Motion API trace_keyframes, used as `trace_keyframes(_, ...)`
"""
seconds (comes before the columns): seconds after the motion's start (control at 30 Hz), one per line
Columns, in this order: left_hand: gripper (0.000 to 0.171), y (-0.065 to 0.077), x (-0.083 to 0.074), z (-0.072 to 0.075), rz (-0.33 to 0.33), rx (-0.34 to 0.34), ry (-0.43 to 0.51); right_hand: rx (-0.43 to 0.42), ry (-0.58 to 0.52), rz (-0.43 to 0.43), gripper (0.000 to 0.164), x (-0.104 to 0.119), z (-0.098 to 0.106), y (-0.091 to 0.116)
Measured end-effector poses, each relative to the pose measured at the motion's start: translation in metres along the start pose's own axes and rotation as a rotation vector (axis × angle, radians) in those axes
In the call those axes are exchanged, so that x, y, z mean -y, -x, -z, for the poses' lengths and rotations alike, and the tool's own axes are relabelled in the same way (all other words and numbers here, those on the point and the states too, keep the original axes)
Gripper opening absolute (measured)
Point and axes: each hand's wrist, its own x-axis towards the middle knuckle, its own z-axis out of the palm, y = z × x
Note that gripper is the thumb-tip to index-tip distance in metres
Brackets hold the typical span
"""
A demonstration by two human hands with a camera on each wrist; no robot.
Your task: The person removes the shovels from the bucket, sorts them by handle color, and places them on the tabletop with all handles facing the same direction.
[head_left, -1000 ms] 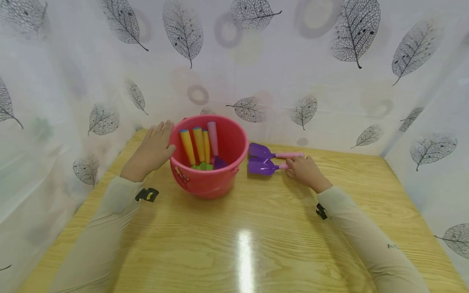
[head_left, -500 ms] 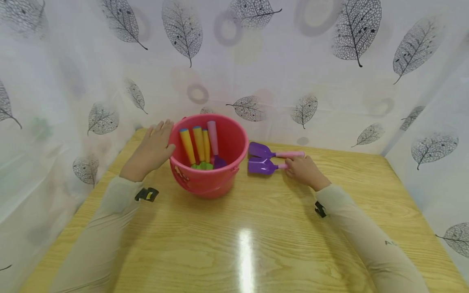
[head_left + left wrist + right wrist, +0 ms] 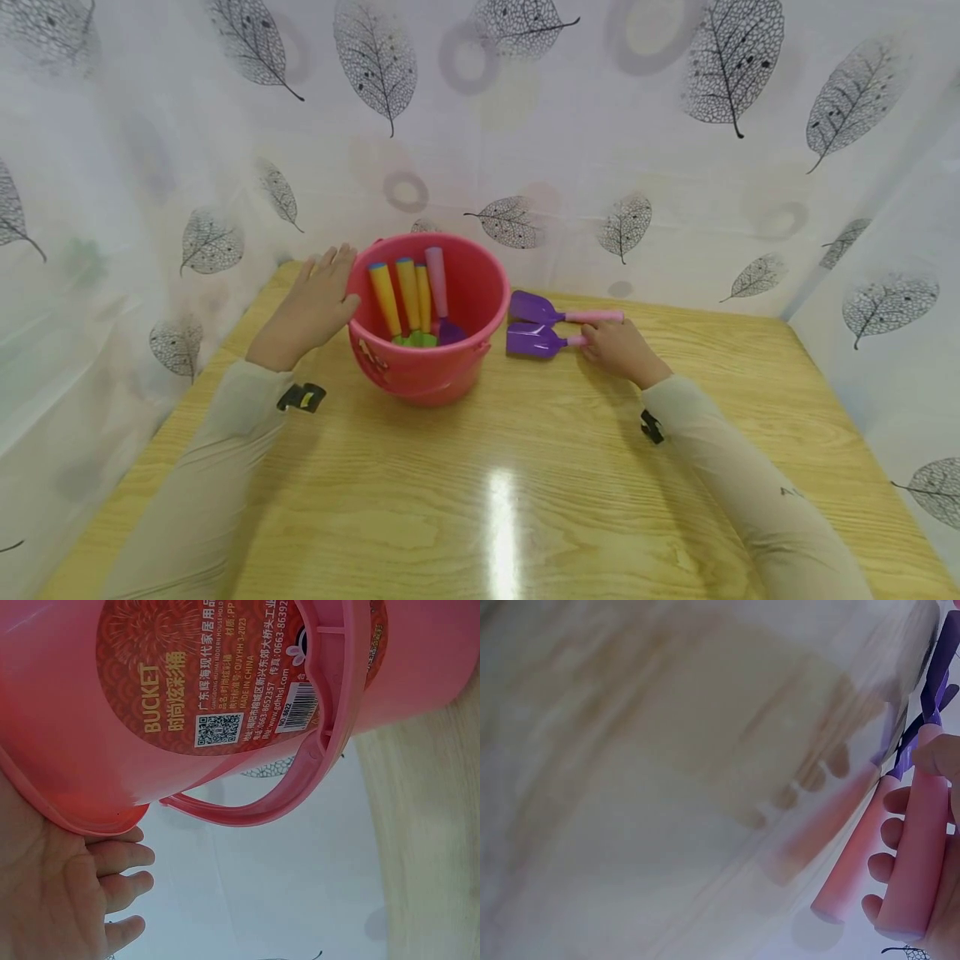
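Note:
A pink bucket (image 3: 427,371) stands at the left middle of the table. My left hand (image 3: 306,315) rests against its left rim, fingers extended; in the left wrist view the fingers (image 3: 124,859) lie along the rim, below the bucket's label (image 3: 172,690). To the bucket's right, two purple toy shovels with pink handles lie side by side. My right hand (image 3: 622,352) grips the handle of the nearer shovel (image 3: 532,341), thumb and fingers round the pink handle (image 3: 917,851) in the right wrist view. The farther shovel (image 3: 534,308) lies just beyond, its handle (image 3: 859,851) beside my fingertips.
Inside the bucket stand several tools: yellow handles (image 3: 384,300) over green heads (image 3: 415,340), and a pink handle (image 3: 437,283) with a purple blade. A leaf-printed white curtain (image 3: 570,142) encloses the back and sides of the shiny wooden table (image 3: 390,500).
My right hand has slid very slightly left with the nearer shovel. The left hand, the bucket and the farther shovel stay where they were.

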Motion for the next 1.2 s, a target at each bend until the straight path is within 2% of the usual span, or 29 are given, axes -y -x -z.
trace_keyframes(0.2, 0.065, -0.0004, -0.0002, -0.0001, 0.004, 0.001, 0.003, -0.054, 0.001, 0.039, 0.020, -0.0010, -0.0041, 0.0002)
trace_keyframes(0.33, 0.065, -0.0004, -0.0008, 0.0000, 0.004, -0.001, 0.006, -0.061, -0.005, 0.041, 0.023, -0.0011, -0.0059, 0.0004)
trace_keyframes(0.77, 0.065, -0.0001, -0.0018, 0.0005, 0.003, 0.001, 0.004, 0.042, -0.086, -0.016, 0.022, 0.0001, -0.0045, 0.0020)
trace_keyframes(1.2, 0.065, 0.0004, -0.0028, 0.0007, 0.010, 0.004, 0.003, 0.077, -0.118, -0.021, 0.022, 0.0013, -0.0016, 0.0057)
